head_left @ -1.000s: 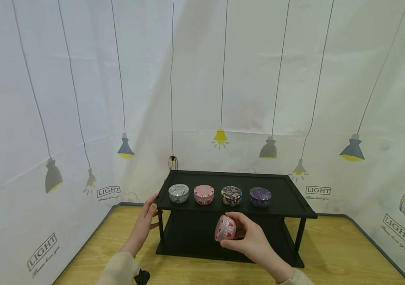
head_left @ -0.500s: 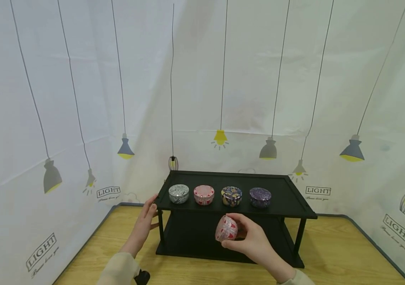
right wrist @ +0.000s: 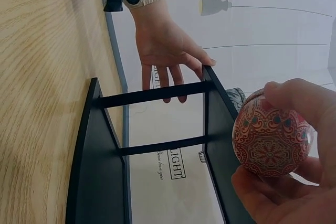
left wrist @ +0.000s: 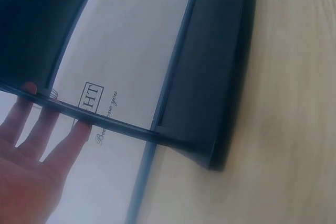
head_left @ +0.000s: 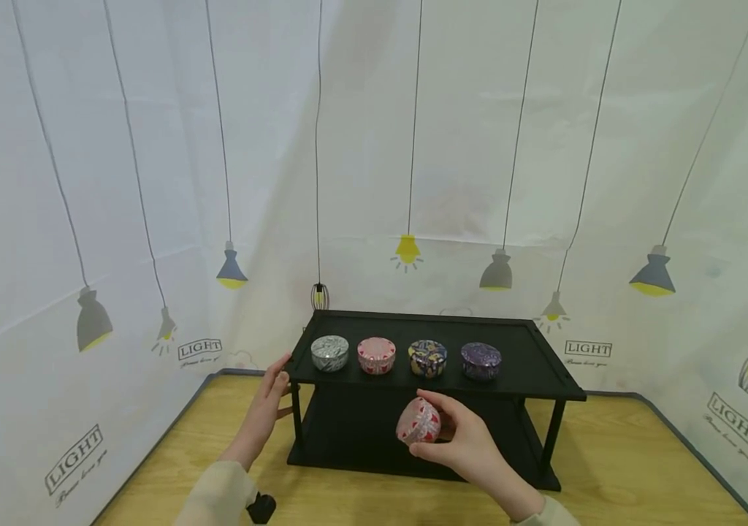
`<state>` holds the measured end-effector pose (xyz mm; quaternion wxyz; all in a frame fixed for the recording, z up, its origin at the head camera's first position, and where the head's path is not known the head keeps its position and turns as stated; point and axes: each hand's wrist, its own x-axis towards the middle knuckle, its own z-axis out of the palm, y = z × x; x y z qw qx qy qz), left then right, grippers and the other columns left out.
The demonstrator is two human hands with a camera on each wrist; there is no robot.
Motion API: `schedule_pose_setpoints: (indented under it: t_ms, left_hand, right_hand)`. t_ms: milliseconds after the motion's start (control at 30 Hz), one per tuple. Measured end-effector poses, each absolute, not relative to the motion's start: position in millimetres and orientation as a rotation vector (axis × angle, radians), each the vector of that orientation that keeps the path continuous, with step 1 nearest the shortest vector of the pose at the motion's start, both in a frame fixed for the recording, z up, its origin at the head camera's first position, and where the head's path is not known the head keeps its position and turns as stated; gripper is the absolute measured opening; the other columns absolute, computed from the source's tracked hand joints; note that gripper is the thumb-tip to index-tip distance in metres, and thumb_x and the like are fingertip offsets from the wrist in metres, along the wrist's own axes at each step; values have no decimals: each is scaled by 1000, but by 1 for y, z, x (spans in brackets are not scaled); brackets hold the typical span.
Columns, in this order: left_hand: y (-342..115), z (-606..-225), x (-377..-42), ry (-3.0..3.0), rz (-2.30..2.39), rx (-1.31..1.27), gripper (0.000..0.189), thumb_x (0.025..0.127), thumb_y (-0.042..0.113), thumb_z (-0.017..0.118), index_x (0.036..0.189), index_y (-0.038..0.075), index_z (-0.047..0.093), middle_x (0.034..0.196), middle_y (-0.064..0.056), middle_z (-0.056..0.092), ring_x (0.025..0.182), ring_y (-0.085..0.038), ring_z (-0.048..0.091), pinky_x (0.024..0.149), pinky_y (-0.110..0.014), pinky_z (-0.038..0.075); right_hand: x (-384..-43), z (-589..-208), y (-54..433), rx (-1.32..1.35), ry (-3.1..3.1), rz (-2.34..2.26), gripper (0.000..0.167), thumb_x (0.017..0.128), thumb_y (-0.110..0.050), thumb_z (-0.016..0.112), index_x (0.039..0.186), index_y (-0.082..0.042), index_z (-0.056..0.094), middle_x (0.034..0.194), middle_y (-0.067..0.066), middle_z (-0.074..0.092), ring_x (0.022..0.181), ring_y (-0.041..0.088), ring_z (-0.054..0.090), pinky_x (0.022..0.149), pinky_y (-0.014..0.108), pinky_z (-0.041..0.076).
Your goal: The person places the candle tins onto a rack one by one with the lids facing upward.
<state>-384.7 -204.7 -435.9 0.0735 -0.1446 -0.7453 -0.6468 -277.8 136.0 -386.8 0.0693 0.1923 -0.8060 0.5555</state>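
My right hand (head_left: 469, 447) pinches a small round tin (head_left: 418, 421) between thumb and fingers, in front of the two-tier black shelf (head_left: 413, 465). Pink and red pattern covers the tin; its one flat face, with a red ornamental design (right wrist: 273, 142), shows in the right wrist view. My left hand (head_left: 265, 409) rests against the shelf's left end, thumb at the upper board's corner and fairly straight fingers at the post. On the upper board stand a grey-white tin (head_left: 330, 353), a pink tin (head_left: 377, 356), a blue and yellow tin (head_left: 427, 359) and a purple tin (head_left: 481, 361).
The shelf stands on a wood-grain table (head_left: 637, 460). A pale backdrop (head_left: 374, 146) printed with hanging lamps encloses the back and both sides. Black posts (head_left: 551, 436) separate the upper board from the lower one.
The tin in my right hand has turned a little, showing its patterned side more. My left hand keeps its place at the shelf. The head view has shifted slightly.
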Motion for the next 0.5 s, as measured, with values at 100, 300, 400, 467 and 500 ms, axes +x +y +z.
schedule_pose_setpoints:
  t_ms: [100,300,400,467,500]
  left_hand:
    - [-205,-436,-385,-2239,-1947,-437,53,105,45,33,153,25,25,157,-18,14,133,-48,31,98,-66,34]
    - [-206,-435,-384,-2237,-1943,-447,52,106,43,33,153,24,24,157,-18,15,132,-47,32,98,-66,35]
    - [-205,-434,-383,-2234,-1948,-458,52,106,42,33,153,24,24,157,-18,15,132,-47,32,98,-66,34]
    - [-205,-433,-383,-2234,-1947,-462,52,106,42,33,154,23,23,157,-18,14,132,-47,32,98,-66,34]
    - [-204,-433,-382,-2236,-1947,-460,52,106,41,33,154,23,23,157,-19,14,132,-47,32,98,-66,35]
  right_hand:
    - [-278,-388,137,576,-2429,1682,73,73,-17,86,138,-7,53,118,12,60,92,20,64,76,27,54]
    - [-278,-389,137,578,-2419,1686,71,73,-15,86,136,-7,54,117,12,60,92,21,64,76,27,54]
    - [-279,-389,138,577,-2409,1681,69,72,-15,86,133,-8,55,116,11,61,91,20,65,75,27,54]
    - [-279,-389,138,565,-2412,1680,69,72,-15,86,133,-8,56,115,11,61,90,19,65,75,27,54]
    - [-279,-389,139,558,-2414,1683,69,72,-15,87,133,-8,56,115,11,61,90,19,65,75,27,54]
